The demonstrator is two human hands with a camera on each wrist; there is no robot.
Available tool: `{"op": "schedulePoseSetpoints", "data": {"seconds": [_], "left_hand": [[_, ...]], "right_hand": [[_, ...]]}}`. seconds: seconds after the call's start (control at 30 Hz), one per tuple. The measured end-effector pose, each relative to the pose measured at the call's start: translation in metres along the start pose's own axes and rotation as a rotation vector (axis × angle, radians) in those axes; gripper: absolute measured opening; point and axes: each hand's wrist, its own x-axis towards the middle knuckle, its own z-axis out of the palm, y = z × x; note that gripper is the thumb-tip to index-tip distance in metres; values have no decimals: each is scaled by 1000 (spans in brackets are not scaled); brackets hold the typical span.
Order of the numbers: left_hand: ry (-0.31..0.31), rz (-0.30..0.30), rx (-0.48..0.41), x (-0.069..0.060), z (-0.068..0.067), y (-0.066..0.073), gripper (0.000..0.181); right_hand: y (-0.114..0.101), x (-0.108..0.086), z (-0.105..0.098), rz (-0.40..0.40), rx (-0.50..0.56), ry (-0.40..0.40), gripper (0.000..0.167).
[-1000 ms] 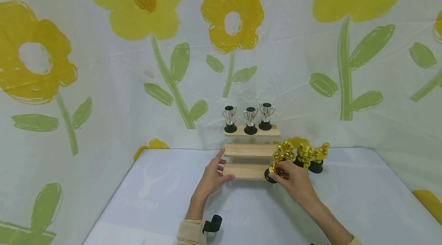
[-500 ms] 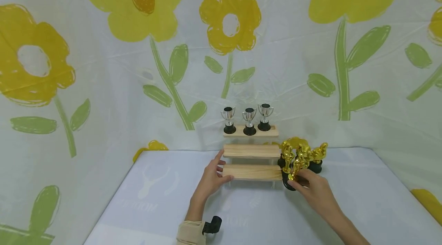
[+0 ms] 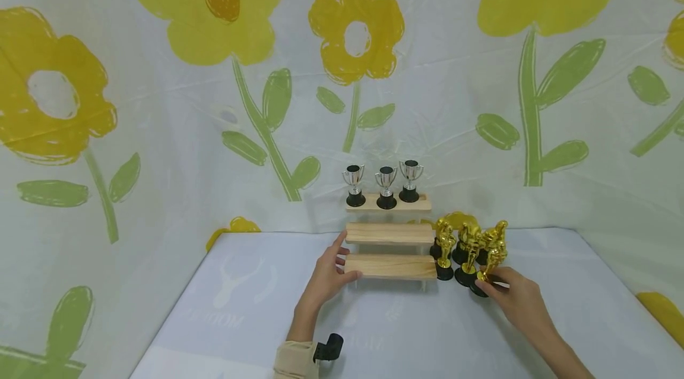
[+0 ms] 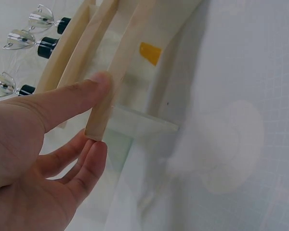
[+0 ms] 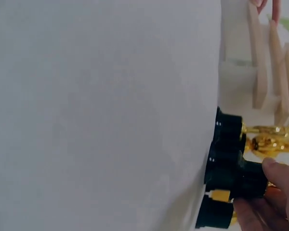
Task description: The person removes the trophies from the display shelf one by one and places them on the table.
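Holding a gold trophy, right hand sits right of center, lower half of head view, thumb and fingers pinched low on it, just above its black base. Can't tell if that base touches the table. Left hand is lower center, thumb and fingers clamped on the left end of the bottom board of a three-tier wooden rack; in left wrist view, thumb is on the board's long edge, fingertips at its end. Hands well apart.

Other gold trophies bunch around the held one, right of the rack: a front left trophy just beside the bottom board's right end, a front middle trophy between that and the held one, more behind, partly hidden. Right wrist view: black bases in a cluster, lower right, with a small yellow patch on one.

Three silver cups with black bases stand upright on the top board, center of head view. Middle board runs between top and bottom ones. Clear panel under bottom board, center of left wrist view. Yellow-flowered cloth fills the background; beige sleeve at bottom edge.
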Motion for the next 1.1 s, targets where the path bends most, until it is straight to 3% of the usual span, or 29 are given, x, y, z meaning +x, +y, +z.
{"op": "schedulePoseSetpoints", "data": {"seconds": [0.2,0.4,0.73,1.1], "left_hand": [[-2,5,9,0,1,-1,95],[3,22,-6,1,0,0,96],[4,15,4,1,1,-1,97],[6,23,-6,-2,2,-1,97]], "right_hand": [[14,7,-6,8,-20,25,29],[24,13,-8,14,-45,2,31],[38,21,-1,101,-87,-117,41],[38,31,-10,134,-70,-259,43]]}}
